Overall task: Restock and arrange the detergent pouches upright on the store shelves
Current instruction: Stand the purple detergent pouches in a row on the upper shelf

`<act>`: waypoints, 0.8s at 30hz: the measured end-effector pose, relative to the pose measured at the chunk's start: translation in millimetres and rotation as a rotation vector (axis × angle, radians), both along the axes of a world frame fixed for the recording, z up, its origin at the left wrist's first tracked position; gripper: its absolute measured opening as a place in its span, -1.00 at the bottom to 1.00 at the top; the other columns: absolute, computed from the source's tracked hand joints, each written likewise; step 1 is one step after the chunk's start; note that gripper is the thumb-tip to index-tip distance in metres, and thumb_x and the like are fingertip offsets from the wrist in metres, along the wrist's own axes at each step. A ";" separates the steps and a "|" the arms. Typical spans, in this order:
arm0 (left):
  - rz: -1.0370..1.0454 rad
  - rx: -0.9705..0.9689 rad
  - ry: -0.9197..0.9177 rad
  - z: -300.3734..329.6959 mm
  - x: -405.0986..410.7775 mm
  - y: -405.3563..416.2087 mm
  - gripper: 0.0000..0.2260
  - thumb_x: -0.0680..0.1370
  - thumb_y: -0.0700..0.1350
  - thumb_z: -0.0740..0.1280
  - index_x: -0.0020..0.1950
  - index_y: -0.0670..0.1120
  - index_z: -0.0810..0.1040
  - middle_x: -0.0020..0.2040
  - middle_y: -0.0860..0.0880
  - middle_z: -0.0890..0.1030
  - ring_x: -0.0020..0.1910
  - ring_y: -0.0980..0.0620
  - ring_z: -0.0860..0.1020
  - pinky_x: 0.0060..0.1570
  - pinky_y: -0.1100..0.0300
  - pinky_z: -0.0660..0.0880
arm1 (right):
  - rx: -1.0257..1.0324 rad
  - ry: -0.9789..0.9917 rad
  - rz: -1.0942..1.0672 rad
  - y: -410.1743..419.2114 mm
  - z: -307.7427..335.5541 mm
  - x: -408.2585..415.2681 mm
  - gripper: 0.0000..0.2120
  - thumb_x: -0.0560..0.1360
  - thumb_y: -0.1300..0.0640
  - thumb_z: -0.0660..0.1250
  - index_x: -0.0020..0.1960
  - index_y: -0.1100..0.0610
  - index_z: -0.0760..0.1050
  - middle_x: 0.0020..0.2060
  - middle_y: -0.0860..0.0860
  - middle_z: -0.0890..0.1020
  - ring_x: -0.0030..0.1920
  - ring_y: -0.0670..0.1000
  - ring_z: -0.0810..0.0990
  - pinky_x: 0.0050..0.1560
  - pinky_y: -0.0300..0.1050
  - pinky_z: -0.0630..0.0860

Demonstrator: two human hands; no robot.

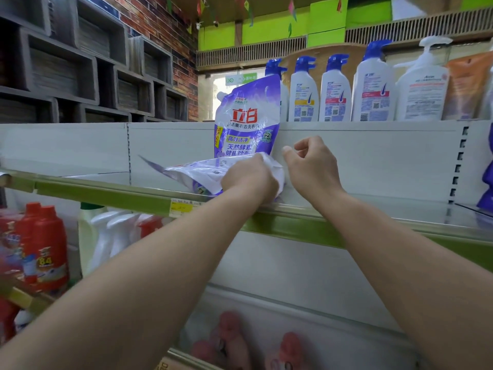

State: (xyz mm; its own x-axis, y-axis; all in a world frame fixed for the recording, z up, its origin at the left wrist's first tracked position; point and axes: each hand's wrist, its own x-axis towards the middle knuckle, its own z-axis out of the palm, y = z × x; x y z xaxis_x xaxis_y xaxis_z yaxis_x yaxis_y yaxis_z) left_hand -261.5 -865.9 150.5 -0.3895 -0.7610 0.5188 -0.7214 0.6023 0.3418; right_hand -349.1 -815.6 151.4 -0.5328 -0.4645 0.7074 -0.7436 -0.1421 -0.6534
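A purple and white detergent pouch [246,116] stands upright against the white back panel of the shelf [106,194]. In front of it a second pouch [197,173] lies on its side on the shelf. My left hand [249,180] grips the right end of the lying pouch. Just to the right, my right hand [309,164] hovers with its fingers loosely curled and nothing in it, close to the pouch's edge. More purple pouches [486,180] show at the far right edge.
White shampoo bottles [334,89] with blue caps line the top shelf behind. Red bottles [44,247] and white spray bottles [117,236] stand on the lower shelf at left. A yellow price tag [181,208] sits on the green shelf rail.
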 end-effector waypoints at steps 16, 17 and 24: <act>-0.180 -0.166 -0.037 -2.1 -78.0 73.5 -0.72 0.55 -0.01 0.22 0.23 -0.05 0.45 0.10 -0.04 0.57 0.02 -0.08 0.53 -0.20 0.12 0.37 | -0.007 0.004 -0.211 66.6 6.3 -57.1 -0.68 0.52 -0.04 0.26 0.16 0.16 0.43 0.09 0.07 0.55 0.09 0.06 0.50 0.10 -0.08 0.43; -0.197 -0.163 -0.037 -2.1 -80.5 78.0 -0.72 0.54 0.00 0.22 0.22 -0.05 0.46 0.08 -0.04 0.57 -0.01 -0.08 0.52 -0.21 0.12 0.36 | -0.005 0.005 -0.222 70.9 7.3 -60.0 -0.68 0.52 -0.04 0.27 0.16 0.15 0.43 0.09 0.07 0.55 0.10 0.07 0.50 0.11 -0.06 0.44; -0.294 -0.158 -0.023 -2.1 -99.9 106.0 -0.71 0.54 0.06 0.22 0.18 -0.04 0.49 0.02 0.00 0.57 -0.09 -0.03 0.48 -0.25 0.12 0.32 | 0.008 0.004 -0.259 98.3 10.4 -81.0 -0.68 0.51 -0.03 0.28 0.16 0.14 0.43 0.10 0.06 0.54 0.11 0.07 0.50 0.12 -0.04 0.44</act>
